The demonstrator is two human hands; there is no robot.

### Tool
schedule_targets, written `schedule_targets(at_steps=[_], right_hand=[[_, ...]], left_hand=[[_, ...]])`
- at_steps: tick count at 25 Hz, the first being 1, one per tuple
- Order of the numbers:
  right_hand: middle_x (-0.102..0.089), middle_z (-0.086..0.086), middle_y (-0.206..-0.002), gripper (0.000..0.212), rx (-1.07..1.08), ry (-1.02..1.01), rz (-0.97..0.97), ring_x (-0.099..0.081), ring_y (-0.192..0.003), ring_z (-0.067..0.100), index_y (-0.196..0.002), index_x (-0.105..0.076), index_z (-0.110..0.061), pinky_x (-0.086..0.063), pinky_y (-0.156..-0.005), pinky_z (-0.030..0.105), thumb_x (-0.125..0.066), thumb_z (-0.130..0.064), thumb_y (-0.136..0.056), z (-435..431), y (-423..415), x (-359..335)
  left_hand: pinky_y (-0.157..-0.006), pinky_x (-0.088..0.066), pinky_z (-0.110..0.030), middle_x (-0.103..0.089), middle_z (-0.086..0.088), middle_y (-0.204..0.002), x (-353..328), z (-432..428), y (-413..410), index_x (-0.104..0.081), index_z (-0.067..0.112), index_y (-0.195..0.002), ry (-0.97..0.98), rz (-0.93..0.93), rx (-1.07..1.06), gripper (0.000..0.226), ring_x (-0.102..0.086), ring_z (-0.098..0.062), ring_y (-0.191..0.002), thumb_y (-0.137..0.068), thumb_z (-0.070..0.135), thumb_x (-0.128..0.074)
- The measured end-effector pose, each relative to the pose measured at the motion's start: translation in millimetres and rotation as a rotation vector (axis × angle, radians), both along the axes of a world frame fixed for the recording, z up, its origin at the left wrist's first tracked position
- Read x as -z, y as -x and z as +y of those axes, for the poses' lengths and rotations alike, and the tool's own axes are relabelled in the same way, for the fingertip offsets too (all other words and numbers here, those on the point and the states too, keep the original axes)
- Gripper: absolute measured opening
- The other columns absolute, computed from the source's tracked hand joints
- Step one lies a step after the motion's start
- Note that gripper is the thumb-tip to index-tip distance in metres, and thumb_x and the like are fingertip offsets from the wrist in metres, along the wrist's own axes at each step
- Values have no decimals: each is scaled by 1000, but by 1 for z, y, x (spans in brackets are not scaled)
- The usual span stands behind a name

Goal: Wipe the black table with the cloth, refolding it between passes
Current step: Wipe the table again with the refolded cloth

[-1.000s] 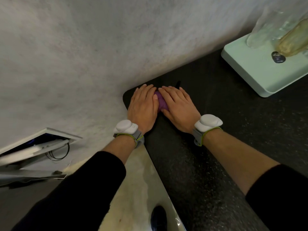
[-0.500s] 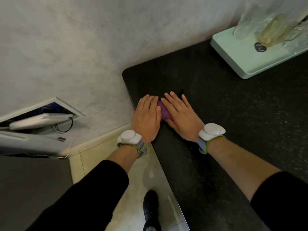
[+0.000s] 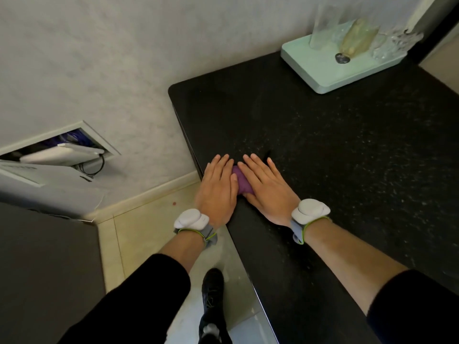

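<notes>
A folded purple cloth (image 3: 242, 181) lies on the black speckled table (image 3: 335, 150) close to its left edge. My left hand (image 3: 218, 191) presses flat on the cloth's left part with straight fingers. Beside it, my right hand (image 3: 267, 189) lies flat on the right part of the cloth, fingers spread and straight. Only a narrow purple strip shows between the two hands; everything else of the cloth is hidden under the palms.
A pale green tray (image 3: 330, 68) with clear bags and a small dark object stands at the table's far right corner. The wall runs along the far edge. An open wall box with cables (image 3: 74, 150) sits low on the left. My shoe (image 3: 211, 289) stands on the tiled floor.
Both hands have slid the cloth along the left edge from the table's far left corner back toward me. They stay flat on it throughout.
</notes>
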State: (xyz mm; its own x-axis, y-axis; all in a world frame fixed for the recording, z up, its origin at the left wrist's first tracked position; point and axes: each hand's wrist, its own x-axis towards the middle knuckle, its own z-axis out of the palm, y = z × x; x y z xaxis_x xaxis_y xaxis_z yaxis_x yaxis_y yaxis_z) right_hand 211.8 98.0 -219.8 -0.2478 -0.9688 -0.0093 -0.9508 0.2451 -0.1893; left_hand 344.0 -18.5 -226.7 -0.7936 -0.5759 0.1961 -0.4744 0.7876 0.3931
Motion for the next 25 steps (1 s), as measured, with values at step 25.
schedule_targets(at_steps=[25], right_hand=[[-2,8,-170,73,85,-41,-39,7,-156,22,-161,-7,-15,-3,-127,48,-43,-41,-103,141,-55,-9]], left_hand=[[-124,-22,-48,-44,-17,-153,6,126,-40,-45,0,-145,112,-63,105,58,-27,-30,-150,-105,30,-16]])
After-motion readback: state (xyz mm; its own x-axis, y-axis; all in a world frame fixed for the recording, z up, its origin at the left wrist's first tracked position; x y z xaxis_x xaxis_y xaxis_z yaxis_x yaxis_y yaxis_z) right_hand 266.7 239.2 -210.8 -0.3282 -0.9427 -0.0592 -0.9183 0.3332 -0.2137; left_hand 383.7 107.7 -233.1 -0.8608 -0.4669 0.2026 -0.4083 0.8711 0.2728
